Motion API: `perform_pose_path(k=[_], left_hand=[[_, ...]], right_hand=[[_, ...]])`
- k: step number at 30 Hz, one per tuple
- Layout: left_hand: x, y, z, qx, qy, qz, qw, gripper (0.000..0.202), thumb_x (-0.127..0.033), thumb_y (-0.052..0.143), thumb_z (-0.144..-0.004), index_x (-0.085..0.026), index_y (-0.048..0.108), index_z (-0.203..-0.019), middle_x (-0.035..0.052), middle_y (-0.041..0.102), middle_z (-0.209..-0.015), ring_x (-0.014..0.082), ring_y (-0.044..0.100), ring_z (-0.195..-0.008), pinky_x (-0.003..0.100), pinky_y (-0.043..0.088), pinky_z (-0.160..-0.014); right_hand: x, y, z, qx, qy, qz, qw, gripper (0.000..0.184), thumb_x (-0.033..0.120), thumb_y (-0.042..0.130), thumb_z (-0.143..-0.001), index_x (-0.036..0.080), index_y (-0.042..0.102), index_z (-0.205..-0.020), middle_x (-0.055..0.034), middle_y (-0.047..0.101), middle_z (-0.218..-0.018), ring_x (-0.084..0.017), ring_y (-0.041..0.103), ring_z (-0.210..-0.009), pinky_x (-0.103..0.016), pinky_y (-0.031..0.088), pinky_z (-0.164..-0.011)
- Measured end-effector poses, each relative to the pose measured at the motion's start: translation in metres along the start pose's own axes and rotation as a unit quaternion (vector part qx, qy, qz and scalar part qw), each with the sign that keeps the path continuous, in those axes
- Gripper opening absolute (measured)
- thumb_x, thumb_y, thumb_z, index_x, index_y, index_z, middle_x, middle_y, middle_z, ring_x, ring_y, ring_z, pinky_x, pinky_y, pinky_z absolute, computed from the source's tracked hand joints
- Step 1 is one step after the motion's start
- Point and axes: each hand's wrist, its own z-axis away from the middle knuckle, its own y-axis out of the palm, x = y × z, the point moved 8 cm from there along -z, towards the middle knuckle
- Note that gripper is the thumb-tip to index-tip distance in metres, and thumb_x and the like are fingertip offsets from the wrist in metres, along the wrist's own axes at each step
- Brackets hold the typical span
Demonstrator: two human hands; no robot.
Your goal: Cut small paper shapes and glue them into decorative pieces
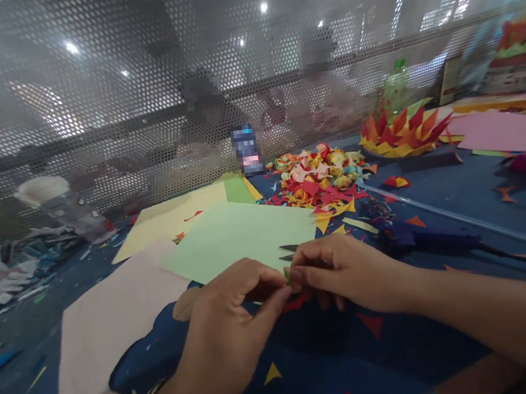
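My left hand (232, 316) and my right hand (343, 270) meet at their fingertips over the blue table. Both are pinched on one small green folded paper piece (287, 275), mostly hidden by the fingers. A light green paper sheet (239, 235) lies just beyond the hands, with dark scissor tips (289, 252) showing on its near edge. A bracelet sits on my left wrist.
A pale pink sheet (110, 324) and a yellow sheet (170, 218) lie to the left. A heap of folded coloured paper pieces (321, 180) sits beyond, a spiky red-and-yellow paper ring (401, 132) to its right. A dark glue gun (421, 238) lies right. A perforated screen (133, 78) stands behind.
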Motion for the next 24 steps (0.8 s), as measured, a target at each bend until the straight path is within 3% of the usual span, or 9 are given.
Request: perform_pose_path(k=[2,8,16,24], left_hand=[[0.009,0.003,-0.001,0.016,-0.047,0.059,0.997,0.002,-0.023,0.067,-0.083,-0.024,0.065,-0.083,-0.0041,0.069,-0.077,0.0116,0.065,-0.071,0.021,0.05,-0.066],[0.027,0.017,-0.005,0.058,-0.152,0.223,0.961,0.028,-0.029,0.072,-0.08,-0.021,0.061,-0.105,0.0019,0.071,-0.093,0.0154,0.068,-0.084,0.024,0.054,-0.074],[0.026,0.027,-0.004,0.112,-0.166,0.315,0.928,0.035,-0.03,0.075,-0.079,-0.019,0.061,-0.109,0.0046,0.073,-0.094,0.0158,0.067,-0.09,0.025,0.053,-0.08],[0.026,0.022,-0.005,0.081,-0.172,0.31,0.931,0.026,-0.033,0.074,-0.08,-0.016,0.066,-0.099,0.0039,0.07,-0.089,0.0143,0.064,-0.083,0.025,0.048,-0.077]], right_hand=[[0.001,-0.002,0.0,-0.008,-0.007,0.012,1.0,0.023,0.036,0.052,-0.093,0.017,0.061,-0.083,0.0011,0.059,-0.066,-0.009,0.057,-0.053,-0.016,0.045,-0.043],[0.005,-0.006,0.003,-0.031,-0.038,0.036,0.998,0.018,0.029,0.055,-0.092,0.016,0.062,-0.082,0.0032,0.059,-0.065,-0.007,0.055,-0.052,-0.016,0.043,-0.048],[0.015,-0.011,0.006,-0.065,-0.091,0.129,0.985,0.014,0.024,0.057,-0.09,0.017,0.064,-0.08,0.0048,0.057,-0.063,-0.007,0.046,-0.055,-0.019,0.033,-0.05],[0.017,-0.011,0.008,-0.069,-0.111,0.149,0.98,0.014,0.024,0.057,-0.089,0.017,0.061,-0.077,0.005,0.055,-0.063,-0.007,0.043,-0.056,-0.02,0.032,-0.051]])
